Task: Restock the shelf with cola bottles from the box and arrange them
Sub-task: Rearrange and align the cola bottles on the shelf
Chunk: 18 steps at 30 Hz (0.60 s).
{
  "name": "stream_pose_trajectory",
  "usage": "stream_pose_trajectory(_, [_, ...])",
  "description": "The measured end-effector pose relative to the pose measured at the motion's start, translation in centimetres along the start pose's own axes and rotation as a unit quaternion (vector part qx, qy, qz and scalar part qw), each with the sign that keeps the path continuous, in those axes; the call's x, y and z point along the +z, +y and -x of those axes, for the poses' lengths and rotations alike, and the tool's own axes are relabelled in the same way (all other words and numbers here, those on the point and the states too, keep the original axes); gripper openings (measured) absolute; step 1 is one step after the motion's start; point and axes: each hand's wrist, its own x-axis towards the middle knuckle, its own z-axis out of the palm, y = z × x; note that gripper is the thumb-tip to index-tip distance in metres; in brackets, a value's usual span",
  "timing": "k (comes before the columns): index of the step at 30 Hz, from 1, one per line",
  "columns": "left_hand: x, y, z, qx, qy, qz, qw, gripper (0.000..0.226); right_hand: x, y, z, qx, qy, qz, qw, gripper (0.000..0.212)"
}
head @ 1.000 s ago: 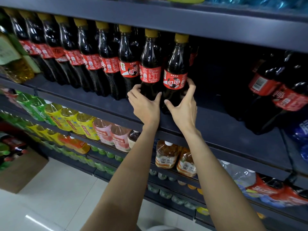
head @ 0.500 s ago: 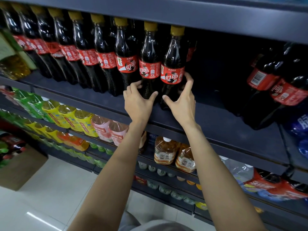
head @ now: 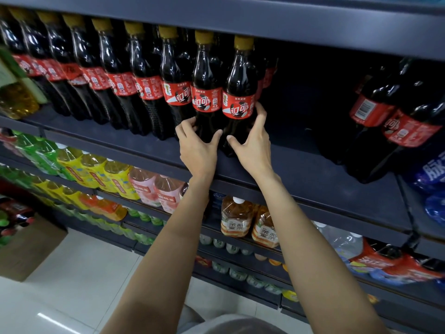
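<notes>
Head view: a person reaches up with both bare arms to a dark grey shelf (head: 301,179) stocked with cola bottles. The left hand (head: 197,147) wraps the lower body of the second cola bottle from the right end of the row (head: 206,92), fingers curled round its left side and thumb pressed on its front. The right hand (head: 252,145) grips the rightmost cola bottle (head: 239,92) in the same way: its fingers reach up the bottle's right side to just below the red label, and its thumb lies across the front. The two thumbs point toward each other and sit just apart.

Both held bottles stand upright on the shelf, touching side by side, with yellow caps and red labels facing outward. They end a long row of like cola bottles (head: 120,75) that runs off to the left along the shelf's front. To the right of them the shelf board is bare and dark, and further right stand larger cola bottles (head: 395,121).

On the shelf below sit amber tea bottles (head: 237,219), pink drink bottles (head: 156,189) and yellow drink bottles (head: 103,174). A cardboard box (head: 26,249) stands on the white tiled floor (head: 79,280) at lower left, with bottles showing over its top edge.
</notes>
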Motion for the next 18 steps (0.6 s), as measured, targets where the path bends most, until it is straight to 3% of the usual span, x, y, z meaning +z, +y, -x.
stream_pose_trajectory(8, [-1.1,-0.9,-0.3,0.008,-0.066,0.03,0.997,0.051,0.6,0.2,-0.4,-0.005,0.013,-0.023,1.0,0.088])
stream_pose_trajectory(12, [-1.5,-0.9,-0.5,0.012,-0.093,0.027,0.995,0.053,0.4,0.5,-0.7,0.011,-0.045,-0.085,0.995,0.089])
stream_pose_trajectory(18, [-2.0,-0.1,0.1,0.016,-0.121,-0.009,0.992,0.061,0.1,0.5,-0.4,0.003,-0.056,-0.072,0.996,0.091])
